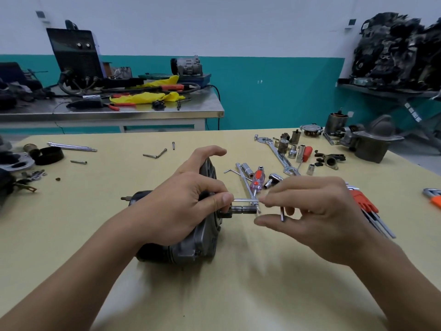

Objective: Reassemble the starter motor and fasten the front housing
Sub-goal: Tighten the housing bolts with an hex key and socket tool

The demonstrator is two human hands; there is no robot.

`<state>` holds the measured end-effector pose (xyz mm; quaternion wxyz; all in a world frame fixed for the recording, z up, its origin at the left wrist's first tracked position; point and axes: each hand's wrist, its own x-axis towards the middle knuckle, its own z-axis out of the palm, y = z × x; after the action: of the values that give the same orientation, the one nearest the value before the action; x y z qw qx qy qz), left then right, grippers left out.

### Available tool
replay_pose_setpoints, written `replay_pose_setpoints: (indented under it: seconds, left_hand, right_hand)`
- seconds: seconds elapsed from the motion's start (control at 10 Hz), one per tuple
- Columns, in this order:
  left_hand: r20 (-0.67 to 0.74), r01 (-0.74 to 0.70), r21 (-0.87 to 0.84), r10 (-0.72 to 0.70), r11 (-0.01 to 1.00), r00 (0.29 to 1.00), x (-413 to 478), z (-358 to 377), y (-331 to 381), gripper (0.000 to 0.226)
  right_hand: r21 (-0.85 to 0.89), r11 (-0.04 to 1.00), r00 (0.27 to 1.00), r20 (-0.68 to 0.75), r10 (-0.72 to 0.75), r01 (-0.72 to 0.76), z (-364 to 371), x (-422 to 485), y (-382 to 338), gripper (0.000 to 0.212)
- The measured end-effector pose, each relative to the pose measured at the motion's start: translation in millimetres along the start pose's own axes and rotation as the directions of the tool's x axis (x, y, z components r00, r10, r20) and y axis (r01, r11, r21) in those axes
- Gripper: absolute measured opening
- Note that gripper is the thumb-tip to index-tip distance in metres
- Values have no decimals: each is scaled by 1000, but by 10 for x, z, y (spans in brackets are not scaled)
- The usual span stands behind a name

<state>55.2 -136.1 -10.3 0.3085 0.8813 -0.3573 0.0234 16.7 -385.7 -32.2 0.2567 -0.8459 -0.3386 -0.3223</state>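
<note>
- We see the starter motor (191,247) lying on its side in the middle of the yellow surface (238,295), its shaft (243,209) pointing to the right.
- The left hand (181,206) lies over the motor. Its thumb and one curled finger pinch the near end of a thin hex key (243,200), just above the shaft.
- The right hand (317,216) is to the right of the motor, apart from it. Its fingertips pinch the bend of the same key, and the other fingers are loosely spread.
- Behind the key lie a screwdriver (256,181) and sockets.
</note>
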Motion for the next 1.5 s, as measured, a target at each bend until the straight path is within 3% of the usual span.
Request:
replay_pose_setpoints:
  seconds: [0.1, 0.2, 0.3, 0.4, 0.5, 0.6, 0.7, 0.8, 0.9, 1.0, 1.1, 1.2, 1.3, 1.4, 1.5]
  left_hand:
    - [-7, -9, -12, 9, 1000, 1000, -6, 6, -10, 24]
    - [-41, -33, -33, 32, 999, 999, -9, 10, 1, 22]
    - [-70, -33, -37, 30, 999, 997, -10, 16, 5, 26]
    - [-56, -19, -25, 18, 999, 998, -5, 15, -1, 25]
    - [-44, -11, -22, 10, 1000, 999, -3, 10, -4, 27]
    - [-25, 1, -9, -2, 1000, 1000, -3, 12, 5, 20]
    - [-33, 8, 6, -8, 1000, 999, 0, 11, -6, 17]
    - [-37, 15, 4, -15, 1000, 999, -11, 9, 9, 18]
    - [-37, 15, -4, -15, 1000, 999, -6, 1, 25, 23]
    - [-28, 12, 10, -11, 1000, 1000, -10, -6, 27, 25]
    - [-21, 13, 22, -13, 1000, 1000, -9, -3, 20, 21]
    - [-27, 9, 10, -9, 1000, 1000, -14, -7, 24, 25]
    - [-40, 3, -7, -3, 1000, 999, -21, -3, 23, 18]
    - [-50, -14, -8, 13, 1000, 999, -11, -2, 1, 13]
    - [-54, -23, -4, 23, 1000, 998, -12, -3, -8, 16]
  right_hand:
    - [224, 944, 970, 23, 242, -240, 58, 74, -133, 20]
    - [700, 192, 594, 392, 702, -688, 128, 264, -237, 39]
    - [633, -363, 357, 724, 590, -684, 122, 352, -219, 37]
    - [553, 251, 537, 445, 717, -794, 29, 231, -76, 42]
    - [-71, 984, 980, 98, 171, -164, -130, 66, 64, 37]
    - [-283, 956, 974, 226, -16, 81, -159, 18, 131, 37]
    - [161, 829, 820, 333, 465, -536, -53, 79, -80, 46]
    - [468, -201, 292, 777, 558, -861, -60, 162, -196, 48]
    - [449, 243, 492, 601, 630, -860, -98, 160, -114, 51]
    - [25, 979, 935, 303, 186, -203, -238, 127, -18, 43]
    - [-203, 960, 925, 363, -111, 195, -287, 140, 101, 38]
    - [308, 813, 857, 330, 397, -495, -112, 259, -24, 36]
    - [565, -181, 342, 692, 636, -805, -4, 369, -102, 31]
    - [441, 231, 470, 575, 670, -867, -46, 301, -64, 29]
    - [41, 895, 862, 292, 415, -444, -215, 198, 3, 42]
